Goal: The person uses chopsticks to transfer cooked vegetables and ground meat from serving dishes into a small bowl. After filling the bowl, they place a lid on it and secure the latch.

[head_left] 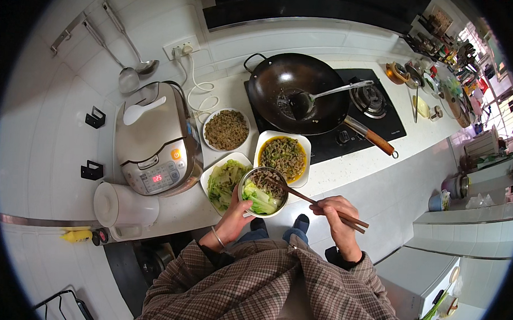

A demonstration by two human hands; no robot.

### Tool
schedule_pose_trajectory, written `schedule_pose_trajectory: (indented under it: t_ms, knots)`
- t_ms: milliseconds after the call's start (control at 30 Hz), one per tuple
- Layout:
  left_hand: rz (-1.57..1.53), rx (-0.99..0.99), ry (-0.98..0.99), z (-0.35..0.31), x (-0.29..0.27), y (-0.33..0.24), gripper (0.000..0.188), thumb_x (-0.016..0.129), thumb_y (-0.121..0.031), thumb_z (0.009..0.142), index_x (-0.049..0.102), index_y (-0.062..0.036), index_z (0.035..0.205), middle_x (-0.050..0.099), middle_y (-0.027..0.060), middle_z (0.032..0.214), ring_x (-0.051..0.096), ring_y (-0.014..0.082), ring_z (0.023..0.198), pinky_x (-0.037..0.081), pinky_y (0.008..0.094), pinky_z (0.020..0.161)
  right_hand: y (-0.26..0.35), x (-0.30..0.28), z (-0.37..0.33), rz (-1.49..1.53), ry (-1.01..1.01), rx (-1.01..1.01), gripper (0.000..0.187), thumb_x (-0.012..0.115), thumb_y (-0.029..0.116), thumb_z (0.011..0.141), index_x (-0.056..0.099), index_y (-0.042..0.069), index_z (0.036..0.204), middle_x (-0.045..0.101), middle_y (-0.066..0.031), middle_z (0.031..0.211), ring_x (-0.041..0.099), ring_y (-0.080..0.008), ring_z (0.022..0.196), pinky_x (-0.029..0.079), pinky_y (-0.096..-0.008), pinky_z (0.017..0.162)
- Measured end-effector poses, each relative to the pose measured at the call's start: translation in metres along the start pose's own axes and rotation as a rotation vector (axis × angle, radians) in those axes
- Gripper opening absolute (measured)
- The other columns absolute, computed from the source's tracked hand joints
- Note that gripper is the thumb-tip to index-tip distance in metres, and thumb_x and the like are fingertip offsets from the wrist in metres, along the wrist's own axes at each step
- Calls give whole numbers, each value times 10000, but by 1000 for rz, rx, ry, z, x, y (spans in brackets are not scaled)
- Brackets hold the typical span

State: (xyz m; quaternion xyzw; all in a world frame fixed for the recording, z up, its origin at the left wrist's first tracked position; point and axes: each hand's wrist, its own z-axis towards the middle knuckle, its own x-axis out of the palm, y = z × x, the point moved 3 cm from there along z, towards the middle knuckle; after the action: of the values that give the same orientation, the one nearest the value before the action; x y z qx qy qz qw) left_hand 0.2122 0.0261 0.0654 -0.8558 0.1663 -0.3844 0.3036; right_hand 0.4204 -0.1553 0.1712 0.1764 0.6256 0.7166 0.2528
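My left hand (232,221) grips a round bowl (283,204) by its left side, held up in front of the counter's edge. Cooked lettuce (260,200) and minced meat lie in the bowl. My right hand (339,216) is closed around a pair of brown chopsticks (306,197), whose tips touch the meat in the bowl. Just beyond stand a square white dish (304,144) of meat and green pieces in yellow-orange sauce, a white plate of lettuce (224,178), and a round plate of browned mince (227,129).
A rice cooker (154,138) with a white rice paddle (144,110) on its lid stands at left, beside a white pitcher (125,206). A wok (297,87) holding a metal spatula (342,88) sits on the black stove (378,131), its wooden handle jutting toward me.
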Motion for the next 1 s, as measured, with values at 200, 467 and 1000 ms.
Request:
schedule_pose_trajectory:
  t_ms: [200, 467, 1000]
  knots:
    - [-3, 2, 13, 2, -4, 2, 857, 570, -232, 938, 69, -282, 1633, 255, 66, 1623, 323, 274, 1475, 358, 550, 1150, -5, 9, 8, -29, 48, 34, 169, 585, 25, 1004, 695, -103, 1006, 676, -181, 1056, 740, -289, 932, 635, -366, 838]
    - [-131, 4, 4, -4, -35, 14, 791, 578, -227, 939, 159, -238, 1610, 370, 98, 1560, 428, 288, 1416, 415, 516, 1134, -15, -38, -1, 140, -273, 159, 297, 540, 196, 1072, 654, -79, 1075, 700, -176, 1024, 744, -273, 898, 621, -357, 828]
    - [-55, 79, -52, -50, -54, 10, 671, 483, -331, 1016, 275, -4, 1564, 424, 164, 1571, 452, 302, 1425, 359, 457, 1193, -96, -10, 1, -98, -200, 152, 145, 665, 67, 992, 730, -62, 1001, 717, -143, 963, 708, -188, 849, 596, -292, 772]
